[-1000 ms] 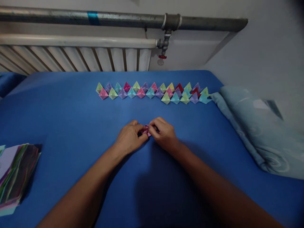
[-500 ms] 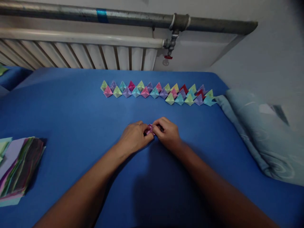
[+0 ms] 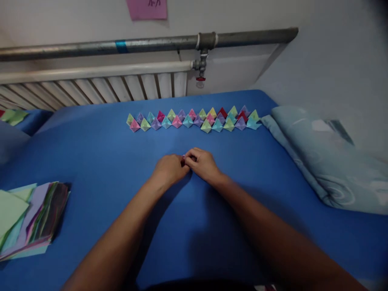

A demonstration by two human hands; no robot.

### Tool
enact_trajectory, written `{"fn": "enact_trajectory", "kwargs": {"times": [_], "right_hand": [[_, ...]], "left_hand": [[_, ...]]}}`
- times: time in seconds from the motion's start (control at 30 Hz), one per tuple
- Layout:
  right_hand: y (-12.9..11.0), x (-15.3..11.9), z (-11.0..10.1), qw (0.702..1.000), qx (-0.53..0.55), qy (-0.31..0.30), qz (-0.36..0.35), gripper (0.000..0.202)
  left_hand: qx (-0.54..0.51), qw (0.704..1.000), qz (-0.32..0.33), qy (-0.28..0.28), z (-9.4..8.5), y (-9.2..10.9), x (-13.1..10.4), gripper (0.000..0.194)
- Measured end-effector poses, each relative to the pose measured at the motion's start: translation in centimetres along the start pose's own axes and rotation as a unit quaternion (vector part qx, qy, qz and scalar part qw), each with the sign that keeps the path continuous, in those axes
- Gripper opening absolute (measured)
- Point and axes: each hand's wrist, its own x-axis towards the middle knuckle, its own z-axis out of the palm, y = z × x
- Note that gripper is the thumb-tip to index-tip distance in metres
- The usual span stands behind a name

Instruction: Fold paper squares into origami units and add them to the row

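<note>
Between the fingertips of both hands is a small folded pink-purple paper piece (image 3: 183,160), mostly covered by the fingers. My left hand (image 3: 170,169) grips it from the left, fingers curled. From the other side my right hand (image 3: 201,162) pinches it with thumb and forefinger. Both hands meet close above the blue surface (image 3: 100,161). Beyond them stand rows of small pointed folded paper pieces (image 3: 188,121) in pink, green, blue, purple, yellow and red.
A stack of coloured paper sheets (image 3: 39,218) lies at the left. On the right rests a rolled pale blue-green blanket (image 3: 315,161). Behind the surface are a white radiator (image 3: 145,85), a metal pipe (image 3: 163,43) and a red-handled valve (image 3: 200,79). A pink note (image 3: 148,10) hangs above.
The view has tilted up and shifted, bringing the pink note into sight. Both hands still hold the paper piece, now more hidden as the fingers have drawn closer together.
</note>
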Motion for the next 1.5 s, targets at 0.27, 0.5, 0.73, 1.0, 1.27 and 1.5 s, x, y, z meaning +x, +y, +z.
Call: {"fn": "enact_trajectory", "kwargs": {"times": [0.27,0.5,0.73,1.0,1.27,1.5], "right_hand": [[1.5,-1.0,-2.2,0.991,0.126,0.023,0.033,0.014],[1.2,-1.5,-2.2,0.998,0.067,-0.001,-0.016,0.010],[1.0,-1.3,-1.7,1.000,-0.001,-0.008,-0.020,0.014],[0.7,-1.1,-1.2,0.998,-0.063,-0.004,0.023,0.015],[0.8,-1.1,-0.9,0.997,-0.069,0.009,0.031,0.017],[0.7,-1.0,-0.7,0.997,-0.073,0.016,0.033,0.017]], "left_hand": [[-0.112,0.984,-0.054,0.131,-1.2,-1.7,-0.7,0.022],[-0.278,0.955,0.010,0.099,1.7,-3.2,1.5,0.017],[-0.329,0.937,0.041,0.109,3.0,-4.1,1.8,0.017],[-0.246,0.961,0.071,0.108,3.1,-4.1,2.0,0.014],[-0.236,0.956,0.132,0.110,3.0,-4.7,1.9,0.013],[-0.221,0.960,0.134,0.109,2.9,-4.7,2.0,0.014]]}}
